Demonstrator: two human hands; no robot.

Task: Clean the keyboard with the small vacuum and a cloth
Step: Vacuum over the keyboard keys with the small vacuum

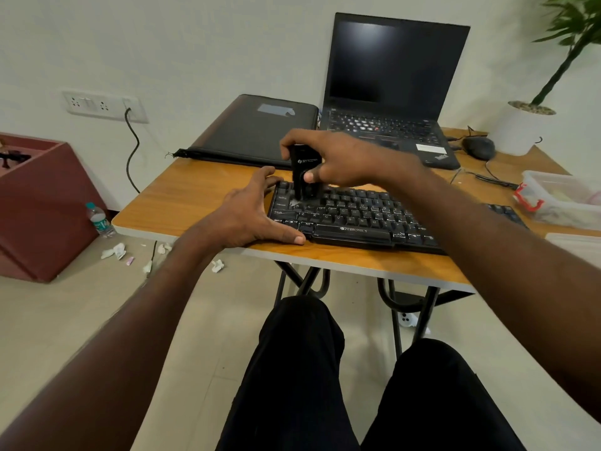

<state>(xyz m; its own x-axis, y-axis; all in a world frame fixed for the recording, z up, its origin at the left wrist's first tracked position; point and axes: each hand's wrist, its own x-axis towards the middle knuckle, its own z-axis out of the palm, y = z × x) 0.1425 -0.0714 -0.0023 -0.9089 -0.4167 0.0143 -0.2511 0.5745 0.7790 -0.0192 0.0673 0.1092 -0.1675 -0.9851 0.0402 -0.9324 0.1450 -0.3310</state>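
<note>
Keyboard [354, 216] on wooden table [182, 196] by white wall, left hand [257, 213] flat bracing its end, right hand [328, 157] gripping vacuum [304, 177] upright on keys.

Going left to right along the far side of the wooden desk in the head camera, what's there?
Black zippered folder → open black laptop with its dark screen → black computer mouse → white pot holding a green plant.
</note>
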